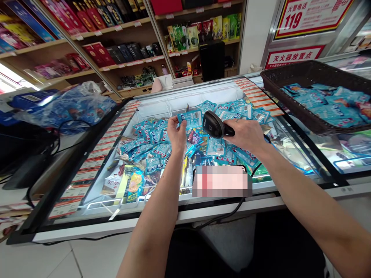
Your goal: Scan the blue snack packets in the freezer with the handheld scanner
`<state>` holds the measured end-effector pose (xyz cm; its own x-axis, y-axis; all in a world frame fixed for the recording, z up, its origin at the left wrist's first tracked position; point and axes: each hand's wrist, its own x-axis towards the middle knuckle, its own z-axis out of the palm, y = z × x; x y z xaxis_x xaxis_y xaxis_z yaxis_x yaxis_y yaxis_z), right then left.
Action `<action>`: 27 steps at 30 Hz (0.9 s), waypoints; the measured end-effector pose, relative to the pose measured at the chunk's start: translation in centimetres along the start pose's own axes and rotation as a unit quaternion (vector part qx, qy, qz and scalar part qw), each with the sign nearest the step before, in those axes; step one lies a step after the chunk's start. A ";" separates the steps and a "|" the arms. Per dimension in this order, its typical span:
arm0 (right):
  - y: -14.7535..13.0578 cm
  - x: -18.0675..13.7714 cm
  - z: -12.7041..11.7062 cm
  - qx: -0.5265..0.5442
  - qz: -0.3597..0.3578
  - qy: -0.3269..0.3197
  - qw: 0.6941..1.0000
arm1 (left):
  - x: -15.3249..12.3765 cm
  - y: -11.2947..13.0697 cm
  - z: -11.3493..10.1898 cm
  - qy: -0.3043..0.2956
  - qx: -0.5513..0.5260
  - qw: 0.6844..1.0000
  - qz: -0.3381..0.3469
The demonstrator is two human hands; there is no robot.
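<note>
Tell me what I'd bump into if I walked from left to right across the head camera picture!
Clear plastic bag → left hand → the blue packet it holds → black scanner → right hand → dark brown basket.

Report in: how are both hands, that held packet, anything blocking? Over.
Left hand pinching blue packet, barcode showing. Right hand gripping black scanner close by. Nothing visible between scanner and packet.

From mid-view: passage likely over label strip [84, 175], 8 o'clock; glare there. Blocking: scanner [213, 124], 2 o'clock, basket [285, 98] beyond; bagged packets [84, 107], 10; cable [222, 219], 5.
</note>
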<state>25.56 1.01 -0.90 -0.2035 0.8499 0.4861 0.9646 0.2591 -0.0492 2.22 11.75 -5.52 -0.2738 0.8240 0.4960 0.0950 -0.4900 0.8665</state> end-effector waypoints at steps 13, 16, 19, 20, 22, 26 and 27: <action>0.1 0.0 0.2 0.007 -0.009 0.014 1.000 | -0.7 1.0 0.5 -0.016 0.010 1.000 0.009; 0.2 0.0 0.3 0.011 -0.008 0.013 1.000 | -0.7 1.0 0.5 -0.017 0.016 1.000 0.005; 0.2 0.1 0.3 0.012 -0.011 0.015 1.000 | -0.7 0.9 0.5 -0.018 0.014 1.000 0.006; 0.2 0.1 0.3 0.012 -0.012 0.015 1.000 | -0.7 0.9 0.5 -0.018 0.014 1.000 0.006; 0.2 0.1 0.3 0.012 -0.012 0.010 1.000 | -0.7 0.9 0.5 -0.018 0.014 1.000 0.005; 0.2 0.2 0.3 0.010 -0.010 -0.001 1.000 | -0.8 0.8 0.7 -0.020 0.014 1.000 0.002; 0.2 0.2 0.3 0.011 -0.008 -0.002 1.000 | -0.7 0.7 0.7 -0.021 0.015 1.000 0.001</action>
<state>25.66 1.32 -1.05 -0.2200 0.8476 0.4829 0.9574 0.2826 -0.0597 3.10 11.04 -5.25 -0.2338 0.8342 0.4994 0.1250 -0.4836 0.8663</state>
